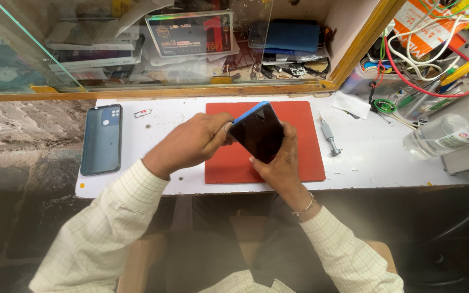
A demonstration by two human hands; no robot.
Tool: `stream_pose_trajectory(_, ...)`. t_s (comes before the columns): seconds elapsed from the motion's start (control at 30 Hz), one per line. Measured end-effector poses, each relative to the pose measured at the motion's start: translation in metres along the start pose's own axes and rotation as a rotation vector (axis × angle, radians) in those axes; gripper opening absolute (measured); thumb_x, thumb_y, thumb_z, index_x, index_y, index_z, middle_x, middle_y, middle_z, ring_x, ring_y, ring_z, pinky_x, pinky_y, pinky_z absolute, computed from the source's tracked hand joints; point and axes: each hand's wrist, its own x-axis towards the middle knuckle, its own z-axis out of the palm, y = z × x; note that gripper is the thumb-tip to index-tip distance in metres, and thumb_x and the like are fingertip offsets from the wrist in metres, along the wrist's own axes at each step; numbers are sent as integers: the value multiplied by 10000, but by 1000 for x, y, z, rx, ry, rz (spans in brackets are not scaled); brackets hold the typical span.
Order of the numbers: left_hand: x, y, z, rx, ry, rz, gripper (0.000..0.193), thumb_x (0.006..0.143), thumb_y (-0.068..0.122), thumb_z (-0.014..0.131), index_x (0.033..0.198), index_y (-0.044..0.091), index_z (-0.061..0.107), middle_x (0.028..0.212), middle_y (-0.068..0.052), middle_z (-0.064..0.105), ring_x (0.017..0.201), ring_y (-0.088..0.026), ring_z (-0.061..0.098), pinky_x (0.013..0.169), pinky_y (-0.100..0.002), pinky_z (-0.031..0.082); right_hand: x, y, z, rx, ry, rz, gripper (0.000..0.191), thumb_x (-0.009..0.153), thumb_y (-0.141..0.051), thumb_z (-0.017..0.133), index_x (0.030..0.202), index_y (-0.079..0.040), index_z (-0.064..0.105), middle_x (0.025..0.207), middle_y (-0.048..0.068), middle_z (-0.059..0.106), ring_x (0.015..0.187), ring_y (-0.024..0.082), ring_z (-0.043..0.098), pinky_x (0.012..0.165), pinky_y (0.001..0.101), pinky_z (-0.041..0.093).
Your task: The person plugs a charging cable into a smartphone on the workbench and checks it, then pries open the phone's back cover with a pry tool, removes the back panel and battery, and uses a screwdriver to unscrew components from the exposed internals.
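Behind right hand (280,163), phone's (257,132) lower edge

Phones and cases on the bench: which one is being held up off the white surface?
The blue-edged phone, dark screen up, gripped by both hands above the red mat. The teal case lies flat at far left.

Both forearms reaching forward in checked sleeves, converging at centre. Left hand (191,144) curled knuckles-up, fingertips pinching inward. Right hand (280,163) upright, palm turned left, fingers wrapped closed, thin bracelet on wrist.

Even daylight, glass glare top left, edges bowed, sleeves perhaps blurred
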Motion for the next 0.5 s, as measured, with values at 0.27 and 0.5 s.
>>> stream_pose_trajectory(0.27, 35, -23, 23, -50, -149, 54, 278, 1054, 256, 486, 1053, 45, 666, 903, -127, 718, 848, -286, 693, 787, -407, 553, -2, -16, 4, -157, 49, -212, 898, 706, -39, 859, 1434, -138, 343, 1342, 136, 472, 1235, 375, 497, 1056, 485, 453)
stream_pose_trajectory(0.5, 33, -51, 52, -560, 251, 90, 370, 1129, 293, 429, 1292, 24, 622, 1182, -40, 677, 1129, -194, 634, 1010, -361, 501, 9, -17, -2, 141, -27, 132, 1068, 677, -72, 841, 1561, -49, 242, 1437, 185, 425, 1348, 367, 475, 1126, 462, 440)
